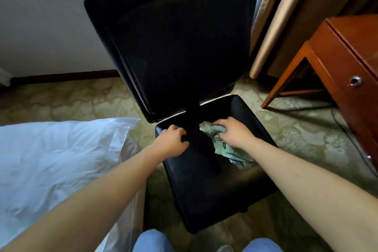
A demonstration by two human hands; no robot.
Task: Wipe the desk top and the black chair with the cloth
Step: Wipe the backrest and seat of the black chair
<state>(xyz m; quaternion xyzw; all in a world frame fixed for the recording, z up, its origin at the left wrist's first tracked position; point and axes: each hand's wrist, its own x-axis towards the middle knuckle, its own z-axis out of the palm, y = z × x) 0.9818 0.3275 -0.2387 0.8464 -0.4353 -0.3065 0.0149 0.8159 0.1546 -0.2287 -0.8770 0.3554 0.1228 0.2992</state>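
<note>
The black chair point(206, 182) stands on the carpet in front of me, its tall padded backrest point(173, 43) rising toward the camera. A crumpled pale green cloth point(229, 151) lies on the rear of the seat. My right hand point(235, 133) grips the cloth's upper end with curled fingers, close to the gap under the backrest. My left hand point(173, 141) rests on the seat's rear left corner, fingers curled over the seat surface, holding nothing I can see. The wooden desk point(347, 63) stands at the right; only its corner and drawer front show.
A bed with a white pillow point(61, 159) fills the lower left, close to the chair's left side. Beige curtains point(274, 26) hang behind the desk. A cable point(351, 139) runs over the patterned green carpet at the right. My knees show at the bottom edge.
</note>
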